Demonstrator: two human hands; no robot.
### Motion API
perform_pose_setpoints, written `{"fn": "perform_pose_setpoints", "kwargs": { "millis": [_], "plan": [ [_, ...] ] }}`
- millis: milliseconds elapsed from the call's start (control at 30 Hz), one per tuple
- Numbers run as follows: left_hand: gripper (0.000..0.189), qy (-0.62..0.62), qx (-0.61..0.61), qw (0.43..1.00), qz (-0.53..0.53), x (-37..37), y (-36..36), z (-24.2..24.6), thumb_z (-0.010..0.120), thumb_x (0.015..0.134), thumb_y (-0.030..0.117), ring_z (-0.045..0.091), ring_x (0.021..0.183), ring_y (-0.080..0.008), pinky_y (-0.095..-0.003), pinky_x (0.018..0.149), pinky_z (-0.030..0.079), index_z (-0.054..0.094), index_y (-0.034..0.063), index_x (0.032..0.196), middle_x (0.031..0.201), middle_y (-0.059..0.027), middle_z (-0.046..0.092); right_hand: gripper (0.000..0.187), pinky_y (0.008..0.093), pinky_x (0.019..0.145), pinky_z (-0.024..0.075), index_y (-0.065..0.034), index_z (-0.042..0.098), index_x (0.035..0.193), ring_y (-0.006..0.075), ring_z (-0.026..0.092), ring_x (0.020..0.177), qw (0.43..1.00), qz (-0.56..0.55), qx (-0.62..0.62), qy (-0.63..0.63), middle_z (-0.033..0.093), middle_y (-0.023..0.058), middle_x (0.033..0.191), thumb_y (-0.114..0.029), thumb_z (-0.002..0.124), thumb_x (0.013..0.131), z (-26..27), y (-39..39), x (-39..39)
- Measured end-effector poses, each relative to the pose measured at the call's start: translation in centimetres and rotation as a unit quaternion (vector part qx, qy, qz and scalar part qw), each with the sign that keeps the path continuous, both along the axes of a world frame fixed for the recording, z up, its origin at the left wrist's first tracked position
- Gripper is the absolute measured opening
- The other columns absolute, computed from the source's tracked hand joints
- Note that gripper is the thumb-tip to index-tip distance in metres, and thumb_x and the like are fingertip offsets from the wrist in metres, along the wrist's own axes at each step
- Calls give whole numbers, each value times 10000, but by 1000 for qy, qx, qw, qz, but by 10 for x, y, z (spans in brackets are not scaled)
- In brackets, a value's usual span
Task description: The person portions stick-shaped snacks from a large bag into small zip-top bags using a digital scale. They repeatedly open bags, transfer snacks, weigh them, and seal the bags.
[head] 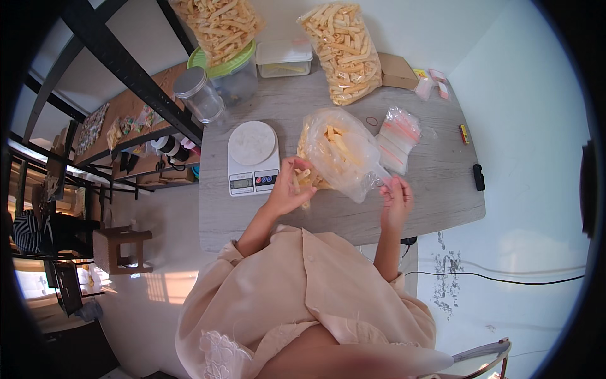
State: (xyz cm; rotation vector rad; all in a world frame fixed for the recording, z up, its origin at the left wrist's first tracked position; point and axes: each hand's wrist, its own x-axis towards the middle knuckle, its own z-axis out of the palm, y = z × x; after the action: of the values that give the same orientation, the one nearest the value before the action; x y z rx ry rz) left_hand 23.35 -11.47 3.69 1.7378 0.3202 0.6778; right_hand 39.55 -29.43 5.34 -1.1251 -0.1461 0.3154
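Note:
A translucent plastic bag [338, 149] with stick-shaped snacks showing in its mouth lies on the grey wooden table [350, 215]. My right hand [396, 194] pinches a drawn-out end of this bag. My left hand [291, 187] is curled around a few snack sticks [303, 177] at the bag's left side; how firmly it grips them is partly hidden. To its left stands a white digital kitchen scale [253, 158] with a round platform, nothing on it. Right of the bag lie small clear zip bags [397, 137] with red strips.
Two large bags of snack sticks [343, 54] stand at the back, one by a green-lidded tub [236, 71]. A clear jar [199, 94], a lidded box [284, 59], a cardboard box [397, 71], a rubber band [371, 121] and a lighter [464, 134] are also there. Another person sits far left.

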Motion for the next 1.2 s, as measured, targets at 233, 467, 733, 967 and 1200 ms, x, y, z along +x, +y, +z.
{"fn": "perform_pose_setpoints", "kwargs": {
  "millis": [233, 467, 733, 967, 1200],
  "plan": [
    [647, -32, 129, 989, 68, 0, -3, 13, 729, 590, 116, 464, 941, -209, -342, 865, 376, 347, 22, 1104, 1029, -107, 488, 157, 233, 566, 479, 31, 571, 957, 123, 581, 605, 996, 28, -8, -83, 626, 126, 797, -71, 566, 839, 64, -23, 6],
    [640, 5, 192, 977, 95, -4, -7, 28, 729, 561, 173, 485, 909, -243, -366, 823, 374, 386, 29, 1081, 1041, -119, 507, 105, 213, 531, 483, 28, 594, 896, 117, 593, 594, 964, 141, -147, -172, 626, 93, 738, -45, 564, 828, 102, -9, -3],
    [613, 54, 250, 961, 105, -6, -16, 39, 728, 547, 219, 495, 910, -292, -396, 810, 367, 428, 25, 1046, 1004, -126, 504, 115, 253, 529, 483, -33, 612, 888, 163, 612, 573, 832, 259, -255, -418, 635, 85, 705, -65, 618, 777, 126, 25, -38],
    [619, 30, 159, 982, 98, -5, -12, 24, 721, 572, 165, 473, 927, -257, -353, 821, 375, 389, 15, 1072, 1013, -130, 495, 94, 253, 523, 457, -50, 610, 841, 200, 611, 589, 809, 123, -256, -515, 642, 84, 736, -42, 635, 751, 150, 15, -48],
    [604, -38, 114, 990, 69, -5, -11, 17, 694, 623, 74, 465, 942, -201, -348, 859, 370, 328, 32, 1102, 1010, -107, 500, 79, 234, 569, 488, -3, 610, 857, 122, 617, 634, 881, -42, -233, -411, 643, 77, 722, 5, 620, 779, 136, -9, -21]
  ]
}}
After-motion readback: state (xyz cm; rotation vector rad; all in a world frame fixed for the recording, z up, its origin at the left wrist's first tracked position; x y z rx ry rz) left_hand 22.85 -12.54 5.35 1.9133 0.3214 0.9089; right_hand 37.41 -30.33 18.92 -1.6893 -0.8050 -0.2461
